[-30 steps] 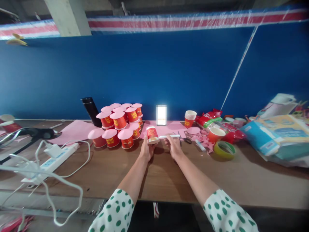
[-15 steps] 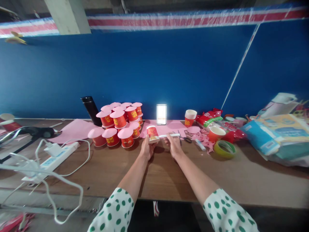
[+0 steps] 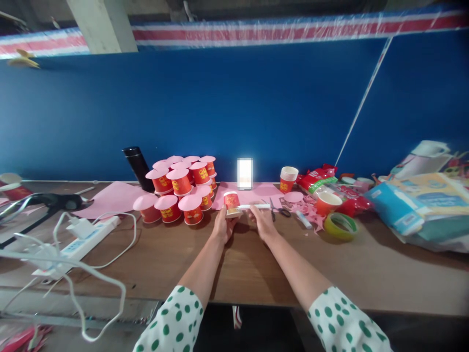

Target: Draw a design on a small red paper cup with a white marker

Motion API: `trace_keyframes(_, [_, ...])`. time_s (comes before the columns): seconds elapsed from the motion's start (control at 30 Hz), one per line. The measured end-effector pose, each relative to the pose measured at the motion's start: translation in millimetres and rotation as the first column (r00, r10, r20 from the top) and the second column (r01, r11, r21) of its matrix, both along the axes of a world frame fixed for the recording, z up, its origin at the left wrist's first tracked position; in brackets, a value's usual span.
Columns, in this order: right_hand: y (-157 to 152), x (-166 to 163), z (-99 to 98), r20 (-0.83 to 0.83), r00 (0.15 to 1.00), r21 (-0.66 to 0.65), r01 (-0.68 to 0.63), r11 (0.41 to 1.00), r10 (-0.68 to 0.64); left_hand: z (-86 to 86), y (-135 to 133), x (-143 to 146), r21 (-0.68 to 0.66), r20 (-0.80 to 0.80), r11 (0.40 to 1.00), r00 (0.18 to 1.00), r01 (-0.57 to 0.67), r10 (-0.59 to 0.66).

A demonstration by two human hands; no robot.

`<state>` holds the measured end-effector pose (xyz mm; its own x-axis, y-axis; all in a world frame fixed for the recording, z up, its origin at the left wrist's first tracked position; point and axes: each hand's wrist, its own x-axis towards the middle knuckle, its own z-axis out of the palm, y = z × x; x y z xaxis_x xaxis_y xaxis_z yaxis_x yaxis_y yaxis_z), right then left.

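My left hand [image 3: 222, 228] is closed round a red paper cup [image 3: 231, 199] with gold print, held tilted just above the table. In my right hand [image 3: 264, 223] is a slim white pen [image 3: 247, 207], pinched by the fingers and lying nearly level. Its tip points left and meets, or almost meets, the pale lower end of the cup; which of the two I cannot tell. To the left, several upturned red cups [image 3: 169, 210] carry pink paper discs [image 3: 190, 201] and stand in stacked rows.
A pair of scissors [image 3: 284, 212], pink paper scraps [image 3: 311, 208], green tape [image 3: 340, 227] and stacked cups [image 3: 288, 180] lie right. A phone-like bright screen [image 3: 245, 174] faces me. At left are a black bottle [image 3: 138, 167], a pink sheet [image 3: 115, 198] and a power strip [image 3: 82, 243] with cables.
The right-hand end of the pen has dipped slightly, and my right hand has shifted a little left. The left hand keeps the cup in nearly the same place.
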<state>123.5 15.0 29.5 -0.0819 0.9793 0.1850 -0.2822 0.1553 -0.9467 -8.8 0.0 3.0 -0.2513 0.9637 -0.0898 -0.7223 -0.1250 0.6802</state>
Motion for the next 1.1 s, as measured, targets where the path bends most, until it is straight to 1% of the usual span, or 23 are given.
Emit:
trace_keyframes(0.37, [0.4,0.0,-0.7,0.022,1.000,0.016,0.013,1.000,-0.014,-1.0,0.3,-0.3,0.008,0.008,1.000,1.000,0.020,-0.020])
trace_keyframes(1.1, [1.0,-0.6,-3.7,0.007,1.000,0.006,-0.012,1.000,0.012,0.2,-0.7,0.5,0.009,0.016,1.000,1.000,0.017,-0.017])
